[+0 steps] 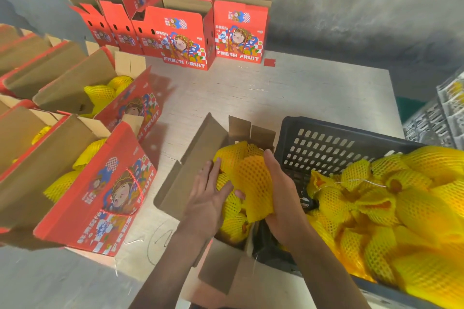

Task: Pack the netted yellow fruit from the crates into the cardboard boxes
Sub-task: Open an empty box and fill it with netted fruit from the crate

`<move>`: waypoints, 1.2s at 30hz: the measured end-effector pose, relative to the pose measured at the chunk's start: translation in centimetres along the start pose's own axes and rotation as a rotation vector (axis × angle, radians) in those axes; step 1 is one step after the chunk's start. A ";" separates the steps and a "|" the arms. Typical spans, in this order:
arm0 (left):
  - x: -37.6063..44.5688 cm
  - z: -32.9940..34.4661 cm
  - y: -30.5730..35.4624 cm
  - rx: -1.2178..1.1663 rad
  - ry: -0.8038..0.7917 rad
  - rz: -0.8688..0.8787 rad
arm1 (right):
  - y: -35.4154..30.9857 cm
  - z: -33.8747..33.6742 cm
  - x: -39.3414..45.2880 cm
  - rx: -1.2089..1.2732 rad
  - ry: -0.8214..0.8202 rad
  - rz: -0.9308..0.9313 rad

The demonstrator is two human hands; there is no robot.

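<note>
Both hands work over the open box: your right hand grips one netted fruit lengthwise, left hand spread flat just beside it.

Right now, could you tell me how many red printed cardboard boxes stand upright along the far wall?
5 red printed cardboard boxes: three overlapping at the left end, one in the middle, one at the right end. Another may be hidden behind them.
</note>
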State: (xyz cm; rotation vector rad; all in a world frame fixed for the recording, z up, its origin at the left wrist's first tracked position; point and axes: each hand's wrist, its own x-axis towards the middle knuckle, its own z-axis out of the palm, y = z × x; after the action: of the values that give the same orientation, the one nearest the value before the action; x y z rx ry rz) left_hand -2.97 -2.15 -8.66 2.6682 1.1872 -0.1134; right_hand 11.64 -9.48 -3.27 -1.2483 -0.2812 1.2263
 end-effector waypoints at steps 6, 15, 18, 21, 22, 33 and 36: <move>-1.4 -2.1 1.2 -0.716 -0.012 -0.031 | 1.0 0.4 -0.6 -0.041 -0.019 -0.177; -0.8 -6.8 4.5 -1.540 0.112 -0.226 | 2.7 1.8 0.0 -0.426 -0.010 -0.508; -0.5 -6.6 3.5 -1.626 0.018 -0.317 | 1.0 0.3 0.9 -0.585 -0.022 -0.451; 0.0 -7.0 2.7 -1.884 -0.207 -0.336 | -0.4 -0.3 1.4 -0.619 -0.030 -0.356; 0.1 -7.0 2.6 -1.903 -0.240 -0.337 | -0.5 -0.2 1.4 -0.628 -0.026 -0.330; 0.7 -4.3 2.2 -1.011 0.187 -0.279 | -2.1 -0.6 1.8 -0.852 0.189 -0.486; 0.2 -1.7 3.5 -0.477 -0.174 -0.340 | -2.5 -0.6 1.8 -0.938 0.245 -0.458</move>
State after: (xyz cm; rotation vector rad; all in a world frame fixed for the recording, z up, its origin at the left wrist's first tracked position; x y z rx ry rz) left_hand -0.25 -3.89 -6.50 1.9967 1.3932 -0.0984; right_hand 14.14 -7.94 -2.21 -1.9635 -0.9737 0.5097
